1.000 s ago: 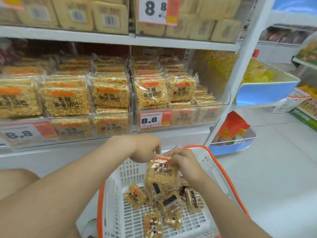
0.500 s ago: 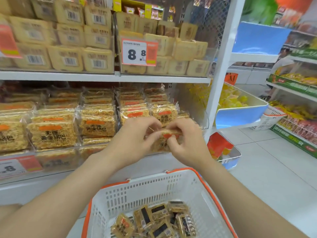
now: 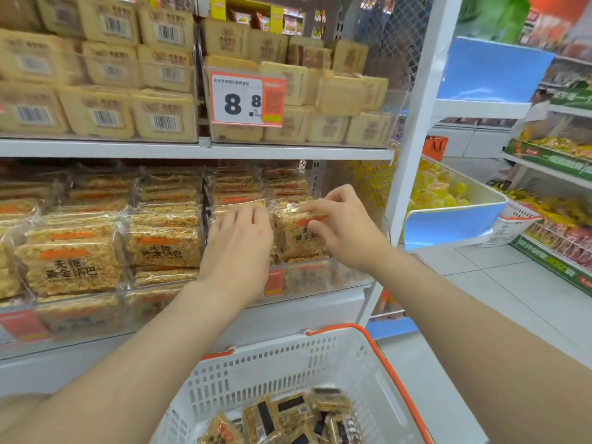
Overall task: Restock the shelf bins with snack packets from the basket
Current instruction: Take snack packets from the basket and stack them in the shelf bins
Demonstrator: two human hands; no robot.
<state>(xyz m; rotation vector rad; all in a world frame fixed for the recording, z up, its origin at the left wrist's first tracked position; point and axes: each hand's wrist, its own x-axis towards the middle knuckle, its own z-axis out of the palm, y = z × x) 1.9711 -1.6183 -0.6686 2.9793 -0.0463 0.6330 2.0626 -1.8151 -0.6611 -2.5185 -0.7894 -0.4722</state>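
A clear shelf bin point(image 3: 323, 278) holds rows of golden rice-crisp packets standing on edge. At the front right of this bin the right hand point(image 3: 344, 227) pinches one snack packet point(image 3: 293, 240) by its upper right corner, with the thumb on the printed face and the fingers curled over the top edge. The packet stands upright inside the bin, face toward the camera, just behind the bin's front wall. Beside it, in the left half of the bin, the left hand point(image 3: 238, 240) lies with its fingers nearly straight and close together. Its fingertips touch the tops of the packets there and grip nothing.

Below the bin and nearer the camera is a white basket point(image 3: 288, 363) with an orange rim, and more loose packets point(image 3: 288, 418) lie in its bottom. Above the bin, a price tag point(image 3: 246, 100) reading 8.8 hangs on a container of pale packets point(image 3: 336, 94). Left of the bin, a neighbouring bin point(image 3: 153, 248) is full of the same golden packets. Right of the bin, past the white upright, a blue tray point(image 3: 448, 225) carries yellow goods.
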